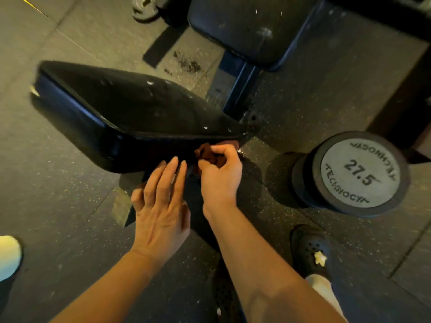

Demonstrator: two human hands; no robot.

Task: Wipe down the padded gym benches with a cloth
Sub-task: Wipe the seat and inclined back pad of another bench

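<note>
Cloth (207, 153): small, reddish-brown, bunched. It is pinched in the right hand (220, 173), fingers and thumb curled round it, and is pressed against the near side wall of the pad (130, 106), just under the top seam at the pad's right end.

Left hand (161, 206): fingers straight and close together, nothing held. Its fingertips (173, 160) lie at the lower edge of the same side wall, just beside the cloth; actual contact cannot be confirmed.

Pad: black, glossy, tilted, with pale specks scattered on top. A second pad (251, 26) is seen behind, also speckled.

Handling, judged:
- The cloth is taken to be light, limp and easily folded. A bunched grip with the palm behind it is preferred, so that a flat face is offered to the vinyl.
- The pad cover is judged smooth and slick over soft foam, so some give under pressure is expected. The seam is likely to catch the cloth edge.
- The pad itself need not be gripped; bracing at its rim with the free hand is judged sufficient.

Nearby: a dumbbell (360, 174) marked 27.5 is stood on end on the floor (70, 206), to the right.
</note>
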